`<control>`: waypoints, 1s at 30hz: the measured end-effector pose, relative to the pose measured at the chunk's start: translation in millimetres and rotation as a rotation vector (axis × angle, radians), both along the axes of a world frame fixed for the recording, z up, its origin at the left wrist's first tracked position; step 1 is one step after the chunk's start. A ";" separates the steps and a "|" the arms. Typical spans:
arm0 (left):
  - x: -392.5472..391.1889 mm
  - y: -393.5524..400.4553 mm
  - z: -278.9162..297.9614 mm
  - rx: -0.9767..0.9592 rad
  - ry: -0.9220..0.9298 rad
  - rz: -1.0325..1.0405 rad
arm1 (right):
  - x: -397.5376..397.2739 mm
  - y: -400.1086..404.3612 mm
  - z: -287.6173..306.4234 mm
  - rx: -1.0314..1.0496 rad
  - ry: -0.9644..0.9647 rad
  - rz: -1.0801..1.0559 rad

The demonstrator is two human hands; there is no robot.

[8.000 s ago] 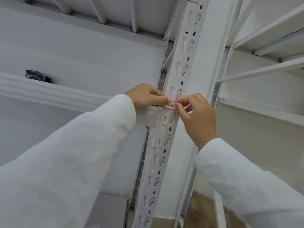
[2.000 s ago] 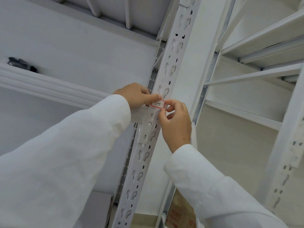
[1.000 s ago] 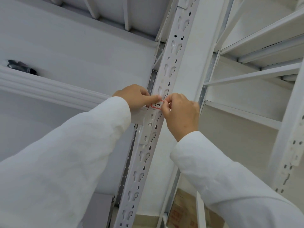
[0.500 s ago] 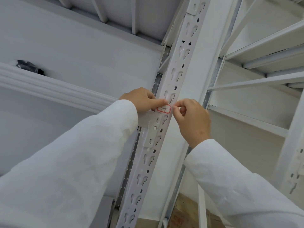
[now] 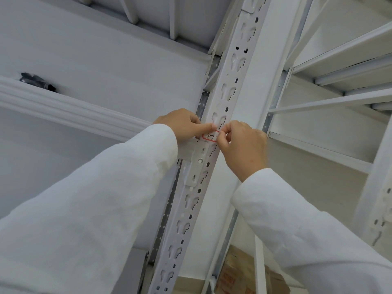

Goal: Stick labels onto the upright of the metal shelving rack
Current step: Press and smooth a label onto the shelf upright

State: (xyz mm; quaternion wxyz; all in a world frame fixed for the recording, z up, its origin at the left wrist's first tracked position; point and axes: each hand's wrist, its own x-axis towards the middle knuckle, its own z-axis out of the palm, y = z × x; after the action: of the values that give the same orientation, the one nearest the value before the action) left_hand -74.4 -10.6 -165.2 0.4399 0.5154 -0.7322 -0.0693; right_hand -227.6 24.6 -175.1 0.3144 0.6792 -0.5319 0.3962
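A white slotted metal upright [image 5: 230, 81] runs steeply up the middle of the head view. A small white label with a red border and black writing [image 5: 210, 136] lies across its face, just above a beam bracket [image 5: 196, 164]. My left hand [image 5: 182, 124] presses the label's left end with an extended fingertip. My right hand [image 5: 244, 145] pinches the label's right end between thumb and forefinger against the upright's edge. Both arms wear white sleeves.
A white shelf beam [image 5: 70, 109] runs off to the left, with a dark object [image 5: 37, 80] on the shelf above it. More white shelves [image 5: 339, 98] stand to the right. Brown cardboard boxes [image 5: 239, 274] sit low behind the upright.
Both hands have stayed on the label over the past seconds, with small finger shifts. My view has drifted slightly, and my right fingers now cover the label's right end.
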 end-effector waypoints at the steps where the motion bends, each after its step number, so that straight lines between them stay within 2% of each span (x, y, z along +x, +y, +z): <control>1: 0.0 0.4 -0.1 0.001 0.000 -0.001 | 0.0 -0.6 -0.3 0.005 -0.005 0.004; 8: -0.2 3.0 -0.5 -0.006 -0.004 -0.007 | -9.7 -3.1 -12.2 -0.113 -0.045 0.211; 22: -0.3 4.3 -0.6 -0.015 -0.012 -0.006 | -1.2 -7.6 -18.3 -0.196 -0.086 0.182; 24: -0.4 5.0 -0.5 -0.013 -0.012 -0.005 | -0.1 -6.9 -14.8 -0.164 -0.063 0.171; 28: -0.1 4.4 -1.3 -0.006 0.003 -0.009 | -3.2 -3.2 -16.9 -0.129 0.107 0.180; 30: 0.2 3.4 -1.3 -0.006 -0.005 -0.001 | -9.3 -3.3 -22.3 -0.179 0.033 0.229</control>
State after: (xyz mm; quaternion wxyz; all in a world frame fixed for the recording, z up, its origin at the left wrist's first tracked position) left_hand -74.2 -7.3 -166.5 0.4395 0.5138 -0.7338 -0.0662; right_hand -237.0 21.4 -197.4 0.3350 0.7110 -0.4083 0.4642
